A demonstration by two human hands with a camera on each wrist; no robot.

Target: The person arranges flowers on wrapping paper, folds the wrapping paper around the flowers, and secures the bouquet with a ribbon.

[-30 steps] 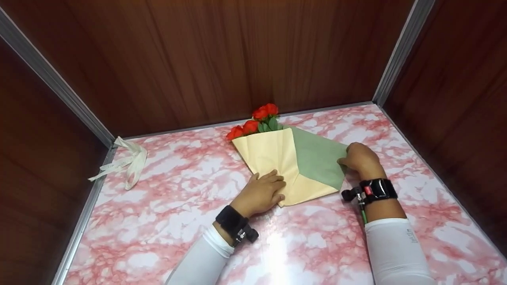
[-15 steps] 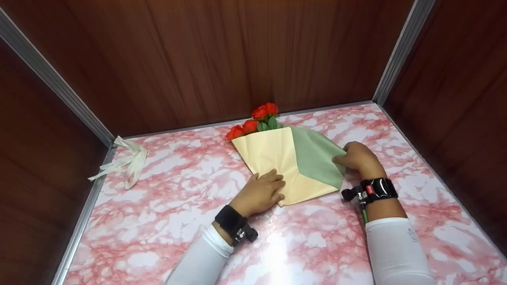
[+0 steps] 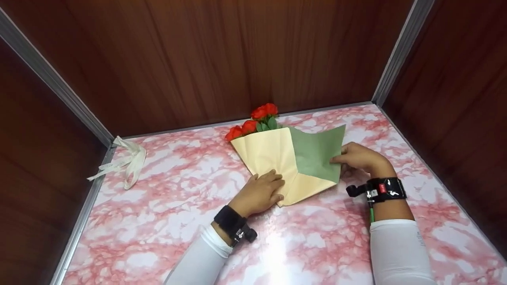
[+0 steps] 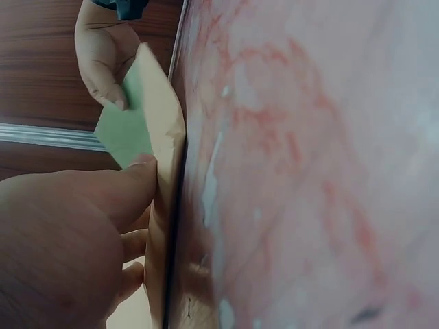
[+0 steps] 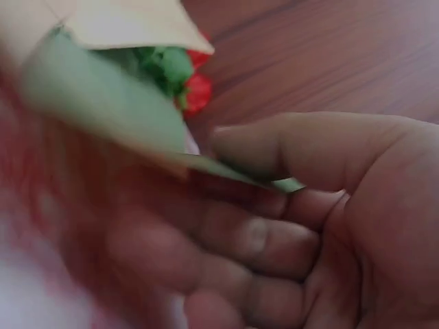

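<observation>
A bouquet of red roses [image 3: 259, 113] with green leaves lies in wrapping paper [image 3: 267, 152], cream on one face and green on the other. My left hand [image 3: 256, 194] rests on the cream paper near its lower end, fingers spread; in the left wrist view the thumb lies along the folded edge. With thumb above and fingers beneath, my right hand [image 3: 358, 157] pinches the right flap [image 3: 317, 154], whose green face shows. That flap is lifted and bends upward at its outer corner. The right wrist view is blurred, but the paper edge runs between thumb and fingers [image 5: 233, 274].
A loose white ribbon [image 3: 135, 162] lies at the far left of the pink marbled table [image 3: 178, 221]. Dark wood-grain panels [image 3: 198, 59] with metal edging enclose the back and both sides. The roses' heads come near the back panel.
My right hand has raised the flap, so its outer corner now stands up and leans inward. The right wrist has shifted slightly right. My left hand has stayed in place on the paper.
</observation>
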